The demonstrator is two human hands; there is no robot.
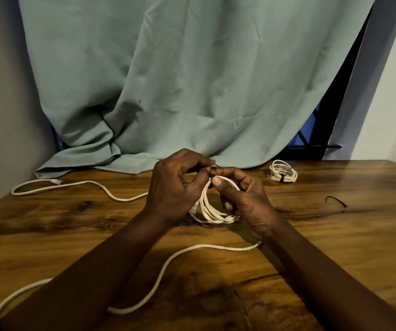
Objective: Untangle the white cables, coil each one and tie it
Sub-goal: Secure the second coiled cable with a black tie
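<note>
Between the two hands, just above the table (335, 247), a coil (207, 209) of white cable stands nearly on edge, its lower turns touching the wood and its top arc up at the fingertips. The left hand (175, 187) is curled, thumb and forefinger pressed together on a thin dark tie (215, 165) at the top of the coil. The right hand (242, 199) cups the coil from the right, thumb laid over the top arc, other fingers wrapped behind the turns; it seems to be steadying the bundle while the left works the tie. Whether the tie already goes round all the turns is hidden by the fingers.

The coil's flat face looks roughly left and right, so its ring runs away from the person, and the tie sits at the far upper point. Both hands are at it; the left is the one on the tie, so closing it probably falls to that hand.

Farther out, a loose cable (163, 266) runs from under the right wrist, curves toward the near left edge, and is not coiled. Another stretch (72, 185) lies at far left, its plug pointing right. At far right rests a finished coil (283, 174), tied dark. A spare tie (335, 200) lies near it. A green cloth (192, 80) hangs behind.
</note>
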